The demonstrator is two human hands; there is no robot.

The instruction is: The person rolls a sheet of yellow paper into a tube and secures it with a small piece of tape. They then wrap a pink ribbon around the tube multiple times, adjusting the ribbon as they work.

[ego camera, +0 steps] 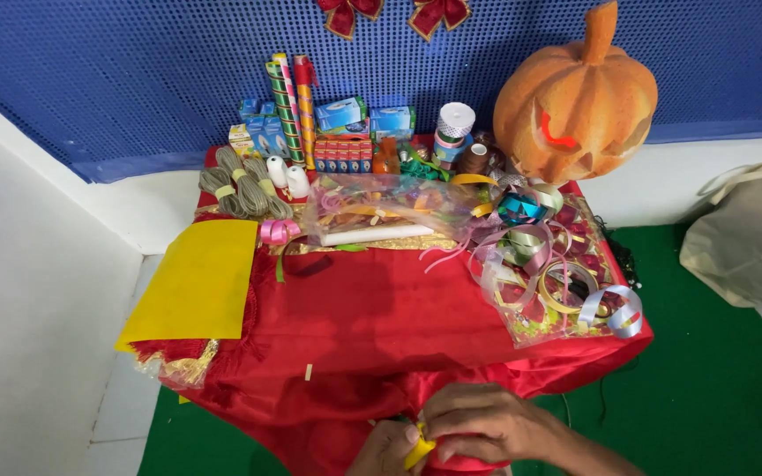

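Pinched between both grips at the bottom edge of the view is a small yellow strip of ribbon (420,452). My left hand (387,449) comes up from below, fingers closed on the strip, and my right hand (484,423) curls over it from the right, fingertips pressed onto the same piece. Both hands sit at the near edge of a table draped in shiny red cloth (372,326).

On the table's left side lies a flat yellow sheet of paper (200,280) over gold fringe. Toward the back lie a clear plastic bag of mixed ribbon scraps (381,210), grey-green bundles of twine (240,189), upright rolls of patterned wrapping foil (291,101) and small blue boxes (341,113). Loose loops of shiny curled ribbon (540,264) spread across the right side. A large orange carved foam pumpkin (575,101) stands at the back right corner. Behind is a blue perforated wall (134,70); green flooring (707,379) lies to the right.
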